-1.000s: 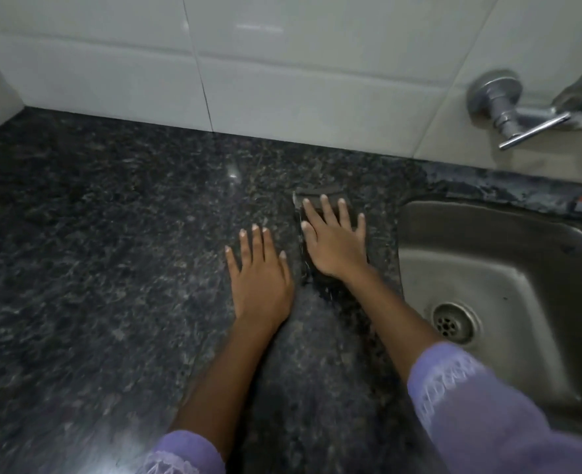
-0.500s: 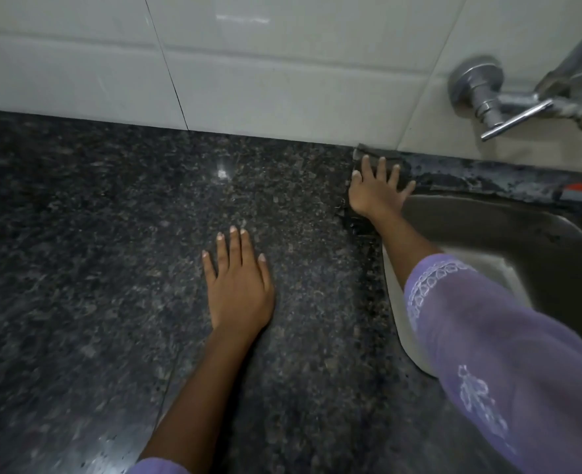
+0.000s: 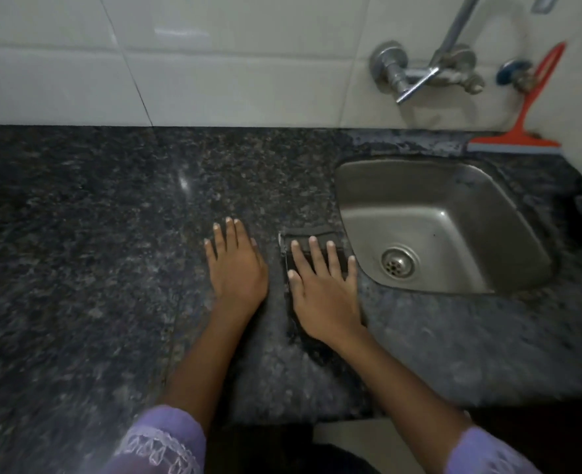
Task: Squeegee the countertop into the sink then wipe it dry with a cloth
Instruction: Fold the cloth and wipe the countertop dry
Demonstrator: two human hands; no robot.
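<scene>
The right hand [image 3: 323,289], fingers flat on the dark cloth [image 3: 311,239], has drawn it back from the wall to the surface [image 3: 77,234] beside the sink [image 3: 453,186] (squeegee [image 3: 522,138] parked behind), so drying continues, while the flat left hand [image 3: 236,268] holds nothing.

Right hand [image 3: 323,292] presses flat on dark cloth [image 3: 311,239] beside sink [image 3: 351,186]; left hand [image 3: 236,271] rests flat on countertop [image 3: 94,234].

A black, grey-speckled countertop [image 3: 77,234] and white wall tiles [image 3: 214,63] are seen. The squeegee [image 3: 522,138] is coloured orange-red; the sleeves [image 3: 159,443] lilac, white-embroidered.
</scene>
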